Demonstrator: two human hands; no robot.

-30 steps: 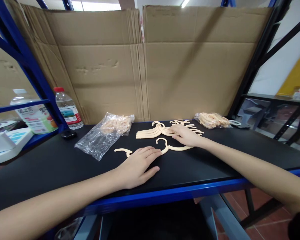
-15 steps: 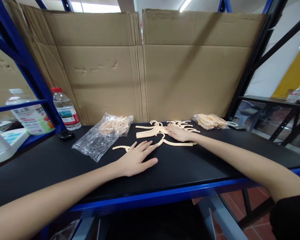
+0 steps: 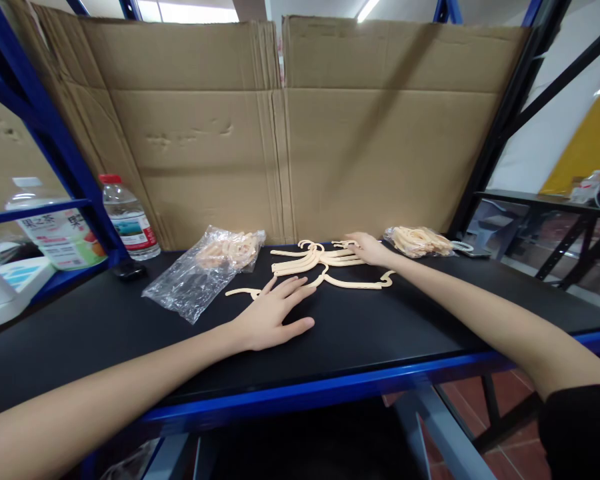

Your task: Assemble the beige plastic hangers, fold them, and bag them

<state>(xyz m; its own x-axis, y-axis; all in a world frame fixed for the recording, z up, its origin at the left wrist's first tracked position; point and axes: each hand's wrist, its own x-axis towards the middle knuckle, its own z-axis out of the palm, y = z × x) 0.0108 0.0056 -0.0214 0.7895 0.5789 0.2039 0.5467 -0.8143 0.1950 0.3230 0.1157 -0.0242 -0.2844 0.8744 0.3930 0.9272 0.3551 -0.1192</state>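
My left hand (image 3: 275,313) lies palm down with its fingers spread, over the left part of a cream clothes hanger (image 3: 353,283) at the front. A small curved hook piece (image 3: 387,279) sits at that hanger's right end. Behind it are several cream hangers (image 3: 295,268) laid together, their hooks towards the cardboard. My right hand (image 3: 370,249) reaches to the back of them, its bent fingertips at the small cream pieces (image 3: 340,244) lying there. What is between those fingers is too small to make out.
A clear plastic bag (image 3: 200,273) with cream pieces lies on the left, another bag of pieces (image 3: 420,241) on the right. A water bottle (image 3: 133,223) and a black mouse (image 3: 129,270) stand beside the blue frame. Cardboard (image 3: 205,147) walls off the back of the black table (image 3: 330,340).
My right hand has moved back and to the right, off the laid-together hangers to the small pieces. The hook piece at the front hanger's end is now uncovered. My left hand stays put.
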